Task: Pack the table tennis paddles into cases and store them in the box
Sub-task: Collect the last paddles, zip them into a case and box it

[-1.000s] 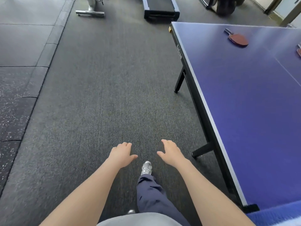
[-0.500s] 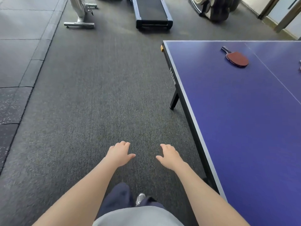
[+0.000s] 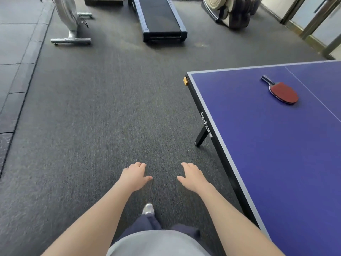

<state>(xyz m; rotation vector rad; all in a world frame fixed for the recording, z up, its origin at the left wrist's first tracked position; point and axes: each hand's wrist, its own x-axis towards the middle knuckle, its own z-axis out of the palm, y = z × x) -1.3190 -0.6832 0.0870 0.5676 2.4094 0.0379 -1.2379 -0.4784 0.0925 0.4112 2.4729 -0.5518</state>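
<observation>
A red paddle (image 3: 282, 91) with a dark handle lies flat on the blue table tennis table (image 3: 258, 145), near its far corner at the right. My left hand (image 3: 133, 176) and my right hand (image 3: 192, 177) hang out in front of me over the grey carpet, palms down, fingers relaxed, holding nothing. Both hands are left of the table's long edge and well short of the paddle. No case or box is in view.
A treadmill (image 3: 158, 19) stands on the floor straight ahead at the back. To its left is an exercise machine base (image 3: 71, 40), and to its right a massage chair (image 3: 232, 10). A table leg (image 3: 201, 136) reaches the carpet under the table's edge. Glass doors are at the far right.
I have walked forward beside the table, so the paddle and the gym equipment sit lower and nearer in view. A second paddle at the right edge has left the frame. My hands stay empty.
</observation>
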